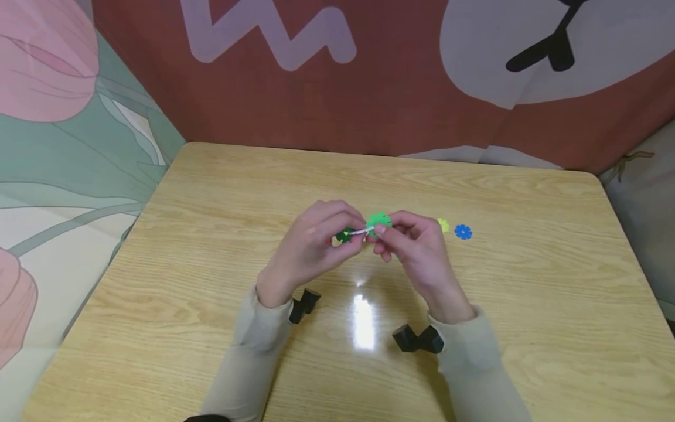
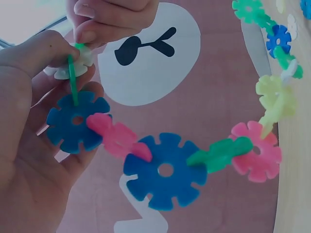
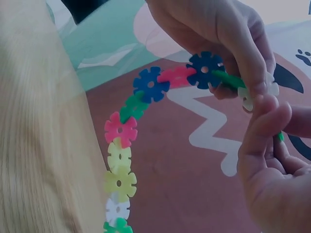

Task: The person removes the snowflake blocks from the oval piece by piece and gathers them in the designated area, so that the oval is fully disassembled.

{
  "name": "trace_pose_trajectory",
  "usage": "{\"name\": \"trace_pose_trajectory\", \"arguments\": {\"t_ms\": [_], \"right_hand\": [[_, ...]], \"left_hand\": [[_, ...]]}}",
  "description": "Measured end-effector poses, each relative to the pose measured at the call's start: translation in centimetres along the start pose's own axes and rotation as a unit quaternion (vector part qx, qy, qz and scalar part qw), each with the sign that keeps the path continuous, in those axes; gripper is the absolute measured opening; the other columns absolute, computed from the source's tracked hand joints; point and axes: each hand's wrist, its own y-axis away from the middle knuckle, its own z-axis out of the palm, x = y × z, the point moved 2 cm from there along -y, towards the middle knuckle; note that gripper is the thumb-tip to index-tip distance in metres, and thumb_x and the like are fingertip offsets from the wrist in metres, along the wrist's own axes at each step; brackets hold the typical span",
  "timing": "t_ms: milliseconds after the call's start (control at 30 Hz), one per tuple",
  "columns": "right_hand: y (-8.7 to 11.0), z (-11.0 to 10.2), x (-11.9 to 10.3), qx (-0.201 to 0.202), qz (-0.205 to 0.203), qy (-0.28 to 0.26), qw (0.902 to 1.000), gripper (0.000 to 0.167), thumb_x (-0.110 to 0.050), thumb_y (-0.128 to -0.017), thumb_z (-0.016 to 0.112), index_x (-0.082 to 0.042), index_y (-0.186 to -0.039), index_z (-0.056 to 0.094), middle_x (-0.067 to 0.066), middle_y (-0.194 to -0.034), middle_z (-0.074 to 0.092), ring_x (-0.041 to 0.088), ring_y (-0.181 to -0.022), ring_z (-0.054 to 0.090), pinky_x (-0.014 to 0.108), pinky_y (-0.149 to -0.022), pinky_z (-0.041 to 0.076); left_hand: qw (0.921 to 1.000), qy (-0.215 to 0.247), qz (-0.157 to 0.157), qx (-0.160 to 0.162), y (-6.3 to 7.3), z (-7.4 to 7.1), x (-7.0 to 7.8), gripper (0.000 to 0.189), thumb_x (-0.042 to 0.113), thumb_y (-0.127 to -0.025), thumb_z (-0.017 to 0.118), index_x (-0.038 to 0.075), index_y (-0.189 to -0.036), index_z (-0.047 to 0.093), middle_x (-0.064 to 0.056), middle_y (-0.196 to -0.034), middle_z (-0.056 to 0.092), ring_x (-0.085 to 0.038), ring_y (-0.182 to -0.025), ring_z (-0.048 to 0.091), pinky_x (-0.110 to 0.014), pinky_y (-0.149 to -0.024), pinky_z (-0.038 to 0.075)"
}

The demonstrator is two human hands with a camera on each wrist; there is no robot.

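Both hands meet over the middle of the table. My left hand (image 1: 316, 243) pinches a white snowflake disc (image 2: 63, 73) at the end of a chain of linked plastic discs. My right hand (image 1: 427, 258) pinches a light green disc (image 1: 378, 221) between thumb and fingers, its edge up against the white one. From the left hand hangs the chain, with a blue disc (image 2: 165, 170), a pink disc (image 3: 120, 129), a yellow disc (image 3: 120, 183) and several others slotted edge to edge. The fingers hide part of the joint between white and green.
On the wooden table (image 1: 527, 281) right of the hands lie a loose yellow disc (image 1: 443, 225) and a loose blue disc (image 1: 463, 232). Black wrist mounts (image 1: 419, 339) stick out from the sleeves. A printed cloth wall (image 1: 316, 105) rises behind the table's far edge.
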Motion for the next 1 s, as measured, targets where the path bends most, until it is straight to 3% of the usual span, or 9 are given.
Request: {"name": "trace_pose_trajectory", "arguments": {"t_ms": [400, 733, 1000], "right_hand": [[0.18, 0.47, -0.07, 0.015, 0.002, 0.000, 0.9999, 0.026, 0.008, -0.091, 0.054, -0.011, -0.085, 0.070, -0.001, -0.073, 0.070, 0.007, -0.058, 0.059, 0.017, -0.051, 0.045], [0.31, 0.55, -0.31, -0.023, 0.009, -0.030, 0.9993, 0.029, 0.008, -0.092, 0.048, -0.012, -0.085, 0.069, -0.003, -0.073, 0.067, 0.008, -0.061, 0.059, 0.016, -0.053, 0.045], [0.33, 0.41, -0.48, -0.024, 0.014, -0.019, 0.9994, 0.027, 0.006, -0.093, 0.049, -0.011, -0.087, 0.069, -0.001, -0.073, 0.067, 0.009, -0.063, 0.060, 0.018, -0.054, 0.046]], "left_hand": [[0.9996, -0.010, 0.014, 0.024, -0.11, 0.01, 0.25, 0.007, -0.002, -0.077, 0.068, 0.005, -0.079, 0.068, -0.002, -0.081, 0.069, -0.013, -0.075, 0.063, -0.025, -0.067, 0.046], [0.9986, -0.003, 0.034, 0.040, -0.21, -0.11, 0.57, 0.006, -0.001, -0.077, 0.067, 0.004, -0.080, 0.070, -0.005, -0.082, 0.071, -0.016, -0.078, 0.065, -0.026, -0.070, 0.048], [0.9983, 0.000, 0.035, 0.046, -0.19, -0.20, 0.56, 0.005, 0.000, -0.079, 0.067, 0.003, -0.080, 0.071, -0.006, -0.082, 0.071, -0.016, -0.078, 0.066, -0.027, -0.071, 0.050]]}}
